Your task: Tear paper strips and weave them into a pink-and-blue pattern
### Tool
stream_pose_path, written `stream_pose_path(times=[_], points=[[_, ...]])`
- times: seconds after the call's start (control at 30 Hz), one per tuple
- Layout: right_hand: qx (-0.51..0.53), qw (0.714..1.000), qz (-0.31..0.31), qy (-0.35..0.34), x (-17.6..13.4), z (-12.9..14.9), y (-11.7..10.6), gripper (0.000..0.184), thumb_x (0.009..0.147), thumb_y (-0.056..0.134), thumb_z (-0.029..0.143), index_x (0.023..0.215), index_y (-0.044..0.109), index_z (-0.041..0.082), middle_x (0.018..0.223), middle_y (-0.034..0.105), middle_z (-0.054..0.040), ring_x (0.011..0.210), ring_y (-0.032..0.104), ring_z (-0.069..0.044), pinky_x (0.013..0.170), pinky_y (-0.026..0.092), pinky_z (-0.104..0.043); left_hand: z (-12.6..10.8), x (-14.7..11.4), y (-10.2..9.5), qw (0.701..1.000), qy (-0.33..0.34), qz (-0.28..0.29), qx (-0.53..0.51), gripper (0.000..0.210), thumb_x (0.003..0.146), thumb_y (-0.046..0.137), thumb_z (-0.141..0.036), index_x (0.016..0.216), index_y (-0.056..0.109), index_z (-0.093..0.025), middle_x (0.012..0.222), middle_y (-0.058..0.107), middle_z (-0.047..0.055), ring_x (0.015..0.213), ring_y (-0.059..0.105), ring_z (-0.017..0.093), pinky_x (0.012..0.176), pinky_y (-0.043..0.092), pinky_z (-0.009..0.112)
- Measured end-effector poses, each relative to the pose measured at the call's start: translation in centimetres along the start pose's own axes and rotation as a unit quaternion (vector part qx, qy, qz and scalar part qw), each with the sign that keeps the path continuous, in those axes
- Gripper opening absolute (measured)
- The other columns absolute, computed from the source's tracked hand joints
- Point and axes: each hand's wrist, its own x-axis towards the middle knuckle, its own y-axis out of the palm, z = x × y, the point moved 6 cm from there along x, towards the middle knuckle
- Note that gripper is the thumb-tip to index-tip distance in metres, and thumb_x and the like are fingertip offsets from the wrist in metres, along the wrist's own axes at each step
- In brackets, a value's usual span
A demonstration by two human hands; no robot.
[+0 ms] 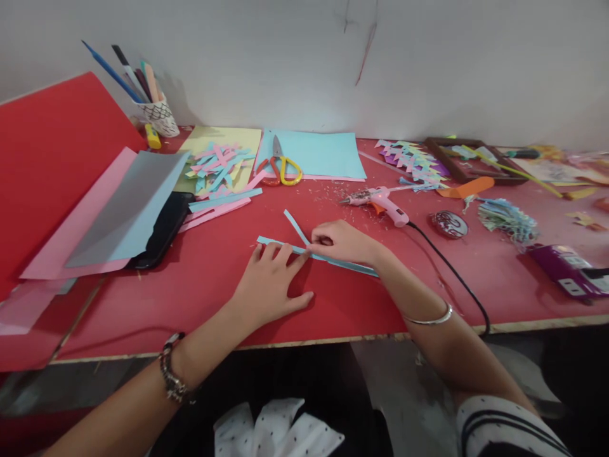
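A long light blue paper strip (352,264) lies on the red table in front of me. My left hand (266,279) lies over its left part, fingers spread and pressing it flat, thumb apart. With fingers curled in a pinch, my right hand (343,242) grips a narrower blue paper strip (295,225) where it meets the long one. This narrow piece slants up and left from my fingertips. Whether the two are joined is hidden by my fingers.
Beyond are scissors (277,162), cut paper strips (221,166) and blue sheets (314,154). A pink glue gun (380,202) lies right of centre, its black cord (447,270) running past my right arm. A phone (164,231) and a purple power strip (568,270) flank the work area.
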Motion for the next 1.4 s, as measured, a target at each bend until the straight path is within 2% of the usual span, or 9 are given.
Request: stream_pose_path(times=[0.13, 0.27, 0.37, 0.5, 0.83, 1.07, 1.2, 1.4], points=[[0.002, 1.000, 0.004, -0.021, -0.3, 0.3, 0.0, 0.017, 0.077, 0.046, 0.022, 0.062, 0.049, 0.015, 0.063, 0.048, 0.0014, 0.058, 0.041, -0.008, 0.057, 0.026, -0.021, 0.0, -0.2, -0.2, 1.000, 0.001, -0.008, 0.014, 0.058, 0.077, 0.044, -0.055, 0.123, 0.046, -0.020, 0.107, 0.054, 0.011, 0.101, 0.047, 0.028, 0.089, 0.035, 0.043], [0.012, 1.000, -0.002, -0.015, -0.2, 0.0, 0.1, 0.014, 0.076, 0.044, 0.017, 0.064, 0.051, 0.014, 0.064, 0.051, 0.0005, 0.061, 0.043, -0.009, 0.058, 0.027, -0.021, -0.4, -0.2, -0.3, 0.999, 0.017, -0.019, 0.020, 0.054, 0.080, 0.045, -0.049, 0.118, 0.050, -0.011, 0.111, 0.054, 0.014, 0.104, 0.048, 0.027, 0.091, 0.036, 0.040], [0.012, 1.000, -0.008, -0.018, -0.1, 0.1, 0.2, 0.015, 0.076, 0.045, 0.018, 0.063, 0.051, 0.014, 0.063, 0.051, 0.0005, 0.061, 0.043, -0.009, 0.059, 0.028, -0.021, -0.9, 0.0, -0.3, 1.000, 0.017, -0.017, 0.020, 0.048, 0.081, 0.045, -0.043, 0.114, 0.052, -0.008, 0.111, 0.055, 0.015, 0.101, 0.049, 0.026, 0.086, 0.041, 0.036], [-0.002, 1.000, -0.012, -0.018, 0.0, 0.3, 0.4, 0.022, 0.080, 0.045, 0.025, 0.063, 0.052, 0.014, 0.064, 0.050, -0.0001, 0.061, 0.043, -0.009, 0.058, 0.028, -0.022, -1.3, -0.1, -0.3, 1.000, 0.006, -0.007, 0.016, 0.044, 0.081, 0.046, -0.042, 0.113, 0.052, -0.011, 0.108, 0.056, 0.014, 0.099, 0.049, 0.026, 0.081, 0.043, 0.036], [-0.017, 1.000, -0.012, -0.017, 0.1, 0.7, 0.9, 0.019, 0.077, 0.043, 0.020, 0.059, 0.047, 0.015, 0.060, 0.049, 0.0006, 0.058, 0.041, -0.009, 0.056, 0.025, -0.022, -1.2, -0.5, 0.1, 1.000, -0.014, -0.010, -0.023, 0.049, 0.079, 0.045, -0.047, 0.116, 0.049, -0.014, 0.110, 0.054, 0.011, 0.099, 0.048, 0.027, 0.086, 0.040, 0.039], [-0.024, 0.999, -0.021, 0.006, 0.1, 0.5, 0.8, 0.020, 0.076, 0.041, 0.019, 0.056, 0.041, 0.016, 0.055, 0.042, 0.0028, 0.053, 0.034, -0.008, 0.053, 0.021, -0.023, -1.0, -0.5, 0.1, 0.999, -0.011, -0.011, -0.030, 0.052, 0.079, 0.045, -0.048, 0.119, 0.046, -0.014, 0.109, 0.053, 0.011, 0.099, 0.046, 0.027, 0.085, 0.040, 0.039], [-0.022, 1.000, -0.015, 0.011, 0.1, 0.5, 0.7, 0.021, 0.077, 0.041, 0.019, 0.056, 0.041, 0.016, 0.056, 0.042, 0.0027, 0.053, 0.034, -0.007, 0.053, 0.021, -0.022, -1.2, -0.5, 0.1, 1.000, -0.009, -0.007, -0.021, 0.054, 0.080, 0.043, -0.050, 0.122, 0.045, -0.017, 0.107, 0.052, 0.010, 0.099, 0.045, 0.027, 0.084, 0.040, 0.039], [-0.002, 0.999, 0.022, -0.026, -0.1, 0.7, 0.5, 0.021, 0.080, 0.041, 0.023, 0.061, 0.045, 0.015, 0.062, 0.047, 0.0006, 0.058, 0.039, -0.008, 0.056, 0.025, -0.021, -1.6, -0.4, 0.1, 1.000, -0.016, -0.008, -0.015, 0.059, 0.078, 0.043, -0.056, 0.125, 0.044, -0.020, 0.109, 0.052, 0.011, 0.103, 0.043, 0.029, 0.088, 0.037, 0.042]])
